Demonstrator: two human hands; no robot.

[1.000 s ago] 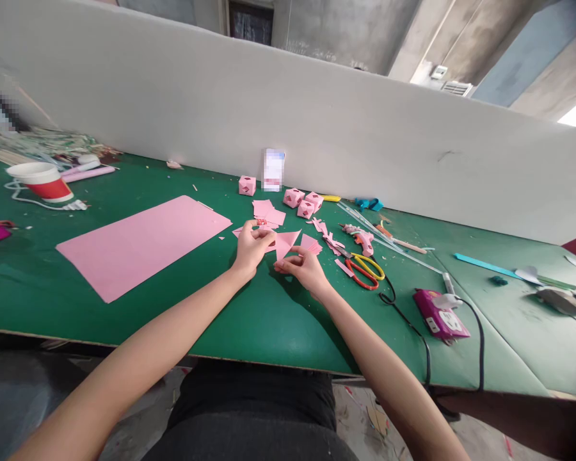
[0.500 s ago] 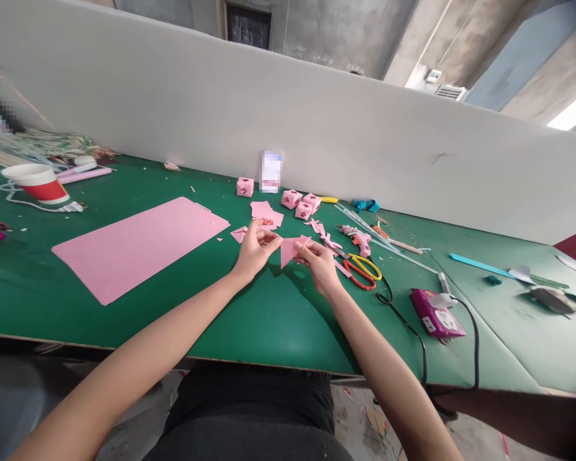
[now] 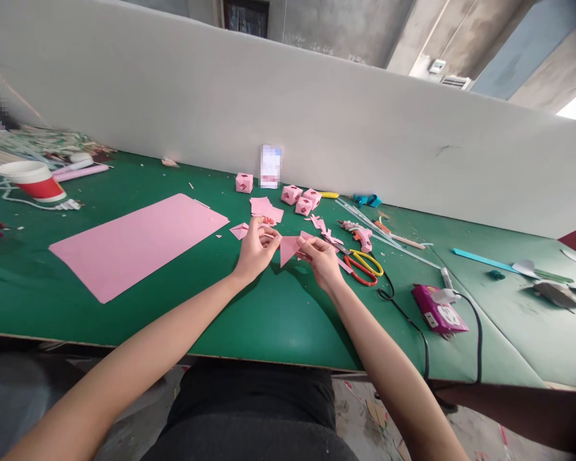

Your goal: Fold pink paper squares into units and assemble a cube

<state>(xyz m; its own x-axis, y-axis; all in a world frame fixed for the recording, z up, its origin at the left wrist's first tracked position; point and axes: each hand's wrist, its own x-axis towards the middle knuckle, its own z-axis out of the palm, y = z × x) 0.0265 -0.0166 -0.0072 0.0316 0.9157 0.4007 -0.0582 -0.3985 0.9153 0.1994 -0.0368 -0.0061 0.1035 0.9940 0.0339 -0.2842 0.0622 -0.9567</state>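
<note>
A small folded piece of pink paper [image 3: 288, 248] is held above the table between both hands. My left hand [image 3: 255, 254] pinches its left corner between thumb and fingertips. On the other side, my right hand [image 3: 320, 259] grips the piece with thumb and fingers, which hide part of its right side. Just beyond the hands lie cut pink paper pieces [image 3: 264, 208] and a smaller folded pink piece [image 3: 239, 231]. Scissors [image 3: 365, 266] with red and yellow handles rest right of my right hand, beside pink paper scraps [image 3: 322, 229].
Several pink paper cubes [image 3: 244, 183] stand near a phone [image 3: 270, 168] against the partition. A large pink sheet [image 3: 139, 246] lies left. A glue gun [image 3: 360, 234], a purple box [image 3: 439, 310] with a black cable, and a paper cup [image 3: 33, 182] are on the green table [image 3: 269, 330].
The fingers of my right hand have shifted on the folded paper, and a pink flap now shows above them. My left hand keeps its pinch. The view has tilted slightly.
</note>
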